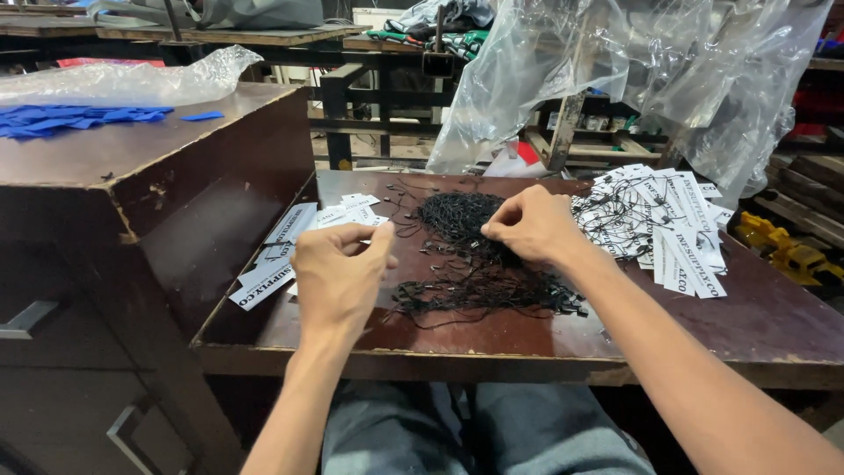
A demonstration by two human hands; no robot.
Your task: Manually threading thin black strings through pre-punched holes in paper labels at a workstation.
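A tangled heap of thin black strings (475,255) lies in the middle of a dark brown table (756,325). My right hand (532,224) hovers over the heap with thumb and fingers pinched on a string. My left hand (338,273) is raised just left of the heap, fingers curled toward the thumb; a thin string may run to it, but I cannot tell. White printed paper tags (290,251) lie loose on the left side of the table. A larger pile of white tags with black strings attached (659,220) lies to the right of my right hand.
A taller dark wooden cabinet (158,167) stands at the left, with blue fabric pieces (61,119) and a clear plastic bag (132,79) on top. Clear plastic sheeting (633,70) hangs behind the table. Yellow objects (787,246) lie at the far right.
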